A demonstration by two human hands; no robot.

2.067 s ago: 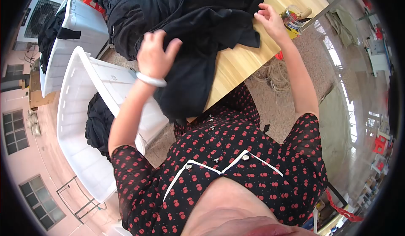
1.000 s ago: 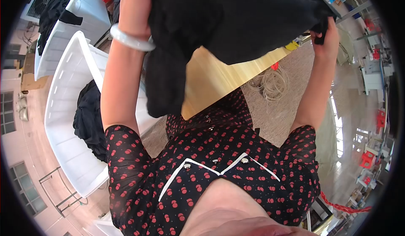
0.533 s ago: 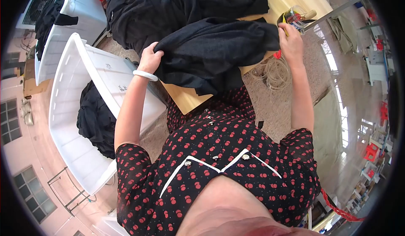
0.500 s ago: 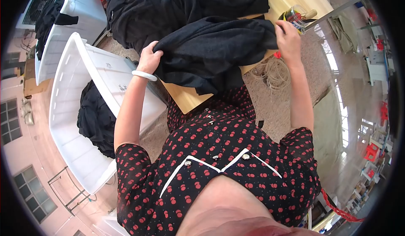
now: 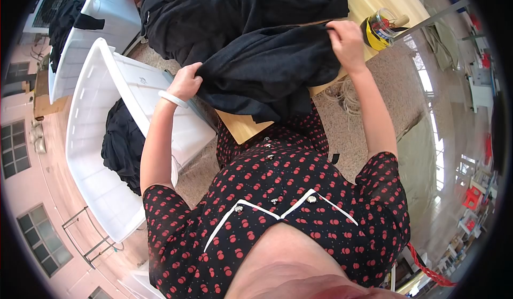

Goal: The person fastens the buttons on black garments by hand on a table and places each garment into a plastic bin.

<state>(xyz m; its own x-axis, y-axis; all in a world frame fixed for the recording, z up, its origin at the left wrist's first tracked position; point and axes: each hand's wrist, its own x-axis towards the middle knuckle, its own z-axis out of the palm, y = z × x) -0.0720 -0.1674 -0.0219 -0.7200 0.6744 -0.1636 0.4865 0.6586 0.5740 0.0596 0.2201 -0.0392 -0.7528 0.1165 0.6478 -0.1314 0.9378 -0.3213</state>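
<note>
A dark garment (image 5: 267, 69) of soft black cloth stretches between my two hands, its lower folds draped over the wooden table edge toward my lap. My left hand (image 5: 187, 81), with a white bangle at the wrist, is closed on the garment's left edge. Up at its right corner, my right hand (image 5: 348, 45) pinches the cloth between thumb and fingers. Behind it lies a big heap of black garments (image 5: 240, 2) on the wooden table (image 5: 246, 127). What kind of garment I hold does not show.
A jar with yellow wrapping (image 5: 377, 38) and tools in it stands at the table's right edge. On the left are a white bin (image 5: 88, 139) holding black cloth and a second white bin (image 5: 104, 8). Loose twine (image 5: 344, 99) hangs at the table's right side.
My right hand has moved left, away from the jar, and now pinches the cloth's right corner. The left hand keeps its hold, slightly lower. The view has shifted a little.
</note>
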